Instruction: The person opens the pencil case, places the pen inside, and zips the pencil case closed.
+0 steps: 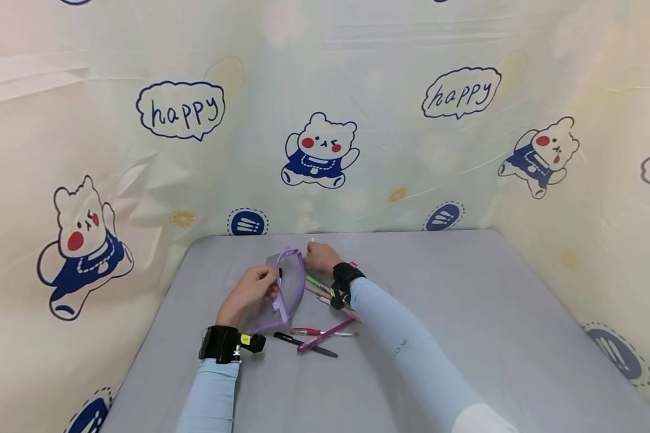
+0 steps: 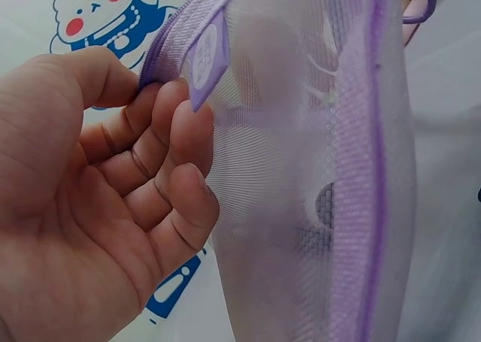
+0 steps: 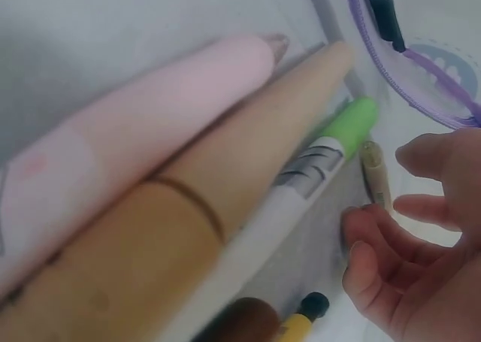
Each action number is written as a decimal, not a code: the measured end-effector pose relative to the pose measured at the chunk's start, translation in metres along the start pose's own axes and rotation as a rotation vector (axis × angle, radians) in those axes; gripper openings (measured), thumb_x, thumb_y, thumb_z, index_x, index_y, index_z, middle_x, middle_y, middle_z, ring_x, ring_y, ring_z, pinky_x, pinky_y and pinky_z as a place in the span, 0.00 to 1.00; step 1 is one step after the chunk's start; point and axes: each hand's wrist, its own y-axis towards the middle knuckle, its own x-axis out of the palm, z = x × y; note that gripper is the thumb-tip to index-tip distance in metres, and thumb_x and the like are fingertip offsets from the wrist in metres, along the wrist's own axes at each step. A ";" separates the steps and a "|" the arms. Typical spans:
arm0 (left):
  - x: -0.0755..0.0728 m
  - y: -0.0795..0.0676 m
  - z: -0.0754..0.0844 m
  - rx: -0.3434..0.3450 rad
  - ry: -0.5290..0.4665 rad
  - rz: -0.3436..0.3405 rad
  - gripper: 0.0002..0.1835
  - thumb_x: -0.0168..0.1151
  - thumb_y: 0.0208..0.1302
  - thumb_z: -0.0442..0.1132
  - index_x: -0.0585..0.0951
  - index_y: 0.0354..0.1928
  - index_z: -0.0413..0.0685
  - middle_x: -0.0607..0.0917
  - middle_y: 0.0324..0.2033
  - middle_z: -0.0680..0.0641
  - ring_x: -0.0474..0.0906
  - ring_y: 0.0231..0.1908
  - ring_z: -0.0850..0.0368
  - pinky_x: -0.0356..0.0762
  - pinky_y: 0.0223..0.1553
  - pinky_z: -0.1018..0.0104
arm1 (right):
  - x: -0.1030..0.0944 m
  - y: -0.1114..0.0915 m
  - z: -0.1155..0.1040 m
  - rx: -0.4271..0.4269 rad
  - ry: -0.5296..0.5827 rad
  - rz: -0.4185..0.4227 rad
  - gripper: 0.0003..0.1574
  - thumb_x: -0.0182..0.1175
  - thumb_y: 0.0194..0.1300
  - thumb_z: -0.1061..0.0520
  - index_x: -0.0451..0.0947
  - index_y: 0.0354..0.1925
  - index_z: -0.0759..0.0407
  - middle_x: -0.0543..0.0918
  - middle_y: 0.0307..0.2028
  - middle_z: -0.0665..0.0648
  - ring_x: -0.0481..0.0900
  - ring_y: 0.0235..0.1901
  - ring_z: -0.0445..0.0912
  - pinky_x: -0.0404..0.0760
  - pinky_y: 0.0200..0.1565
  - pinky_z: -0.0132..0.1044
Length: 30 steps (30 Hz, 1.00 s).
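My left hand (image 1: 251, 288) pinches the zipped edge of a purple mesh pencil pouch (image 2: 353, 207) between thumb and forefinger. A small lilac tag (image 2: 210, 60) hangs beside the fingertips. The pouch stands with its mouth spread toward the right. A white marker with a dark end (image 3: 383, 15) shows within the purple zip loop. My right hand (image 1: 323, 257) is just right of the pouch's mouth, thumb and forefinger apart. Right at its fingertips is a beige pen (image 3: 375, 169), partly hidden behind them. Under the right wrist lies a green-capped marker (image 3: 353, 128).
Beside that marker lie a tan pen (image 3: 225, 169) and a pink pen (image 3: 165, 101). Nearer the front, a red pen (image 1: 309, 331), a purple pen (image 1: 330, 332) and a black pen (image 1: 319, 350) lie crossed on the grey tabletop (image 1: 439, 282). A printed curtain (image 1: 390, 156) stands behind.
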 end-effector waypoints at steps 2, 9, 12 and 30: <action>0.000 -0.001 0.000 0.002 -0.002 -0.002 0.15 0.49 0.75 0.42 0.75 0.32 0.40 0.80 0.28 0.46 0.77 0.28 0.54 0.78 0.32 0.64 | 0.000 -0.002 -0.002 0.006 -0.017 0.009 0.22 0.56 0.66 0.52 0.74 0.56 0.59 0.84 0.48 0.59 0.80 0.40 0.50 0.79 0.42 0.42; 0.001 -0.001 0.002 0.004 -0.011 0.002 0.15 0.49 0.75 0.42 0.75 0.32 0.40 0.80 0.27 0.46 0.77 0.28 0.54 0.77 0.32 0.65 | 0.003 -0.003 -0.001 -0.005 -0.064 0.035 0.10 0.57 0.66 0.54 0.75 0.42 0.58 0.80 0.32 0.55 0.74 0.28 0.46 0.70 0.28 0.36; 0.001 -0.001 0.003 0.000 -0.008 0.005 0.15 0.49 0.75 0.42 0.75 0.32 0.40 0.80 0.28 0.46 0.77 0.28 0.54 0.77 0.32 0.66 | 0.004 0.000 0.001 -0.020 -0.061 0.042 0.07 0.58 0.65 0.55 0.74 0.38 0.57 0.78 0.28 0.53 0.73 0.26 0.46 0.68 0.27 0.36; -0.001 -0.003 0.003 0.001 -0.002 0.011 0.14 0.49 0.75 0.42 0.76 0.33 0.40 0.80 0.28 0.46 0.77 0.28 0.55 0.77 0.31 0.66 | 0.002 0.004 0.013 -0.042 -0.027 0.014 0.12 0.56 0.66 0.59 0.78 0.47 0.61 0.84 0.44 0.59 0.80 0.40 0.49 0.79 0.43 0.40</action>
